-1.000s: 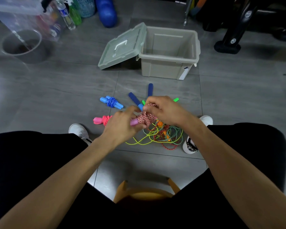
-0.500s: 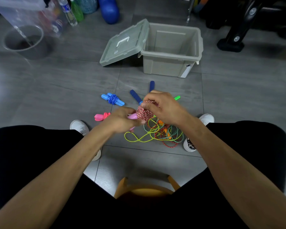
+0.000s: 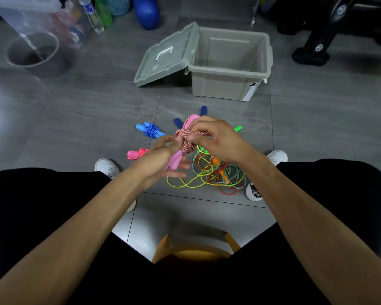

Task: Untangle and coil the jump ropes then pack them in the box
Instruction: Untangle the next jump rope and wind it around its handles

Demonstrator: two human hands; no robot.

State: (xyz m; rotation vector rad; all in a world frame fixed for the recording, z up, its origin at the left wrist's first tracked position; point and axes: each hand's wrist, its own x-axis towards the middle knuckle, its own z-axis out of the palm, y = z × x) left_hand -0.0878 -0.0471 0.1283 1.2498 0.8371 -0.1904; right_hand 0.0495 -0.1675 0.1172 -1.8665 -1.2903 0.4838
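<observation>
Pink-handled rope (image 3: 185, 140) in hands, handles diagonal

Person, seated, seen from above. Arms were bare from the lower edge of the view to the wrists; no sleeves, watch, rings or bands showed on the left hand (image 3: 163, 158) or the right hand (image 3: 218, 139). Legs were covered in plain black fabric (image 3: 42, 205), without visible print, seam or pocket; whether shorts or trousers could not be told. Footwear: a white shoe on the left foot (image 3: 107, 167), rounded toe, with faint darker stitching near the upper; a white shoe on the right foot (image 3: 277, 156), and beside it, lower, a white shoe part bearing dark patterned markings (image 3: 253, 191), unreadable.
</observation>
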